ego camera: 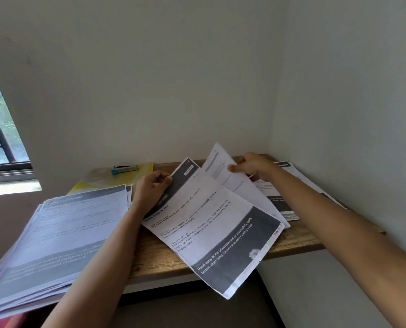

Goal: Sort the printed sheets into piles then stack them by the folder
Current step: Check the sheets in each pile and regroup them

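So both hands are busy with paper here. The left hand [152, 187] has a closed grip on the upper left edge of a printed sheet [211, 223] headed "baby bottle": fingers curled round the edge, thumb on the dark header band. That sheet sits at an angle across the middle of the wooden table [154, 254], and its lower corner hangs out past the front edge toward the person. The right hand [252, 165] is further back, and its grip pinches the top edge of a mostly white sheet [218, 162] between thumb and fingers, holding it up just behind the baby bottle one so the two overlap. Under and beside the right hand there's a small pile [282, 204] of printed sheets on the right side of the table near the wall, partly hidden by the right forearm. On the left there's a much thicker stack [62, 233] of sheets, kinda fanned out and sticking out over the front of the table; the left forearm crosses its right edge. Behind that stack is the yellow folder [146, 169], lying flat at the back of the table, with a blue and black stapler [125, 168] resting on it. A window [0, 138] shows at the far left.
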